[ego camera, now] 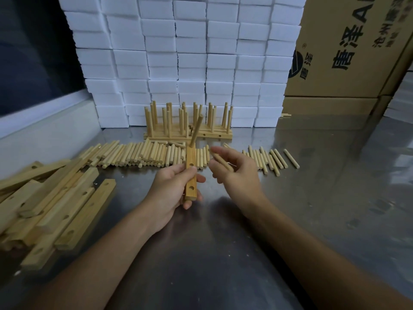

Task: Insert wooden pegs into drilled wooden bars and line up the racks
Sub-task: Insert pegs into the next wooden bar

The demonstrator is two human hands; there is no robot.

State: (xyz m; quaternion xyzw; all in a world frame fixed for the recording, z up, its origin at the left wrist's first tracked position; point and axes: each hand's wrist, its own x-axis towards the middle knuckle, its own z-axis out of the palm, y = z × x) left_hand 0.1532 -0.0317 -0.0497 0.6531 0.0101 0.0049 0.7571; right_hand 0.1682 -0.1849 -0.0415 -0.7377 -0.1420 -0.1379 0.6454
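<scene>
One peg (pixel 196 130) already stands in the far hole of the drilled bar (pixel 191 173), leaning slightly toward 1 o'clock. Left hand (pixel 176 191) holds that bar above the surface (pixel 312 209), fingers and thumb curled round its middle, long axis running 12 to 6. Two empty holes show on the bar's upper face, one just above the thumb, one near the 6 o'clock end.

Right hand (pixel 232 173) sits just beside the bar at 3 o'clock, its grip pinching a second peg (pixel 223 163) between thumb and curled fingers; the peg's tip is blurred, its angle hard to read.

Loose pegs (pixel 143 155) lie in a row across the surface at 12 o'clock. Finished racks (pixel 187 124) stand behind them against the stacked white blocks (pixel 190 63). A pile of undrilled-side-up and drilled bars (pixel 55 198) lies at 9 o'clock. A cardboard carton (pixel 348 45) stands at 2 o'clock.

Step in hand, as judged: pegging this bar, first hole done. Next move likely calls for turning the held peg upright over the middle hole and pressing it straight down while the left hand steadies the bar.
</scene>
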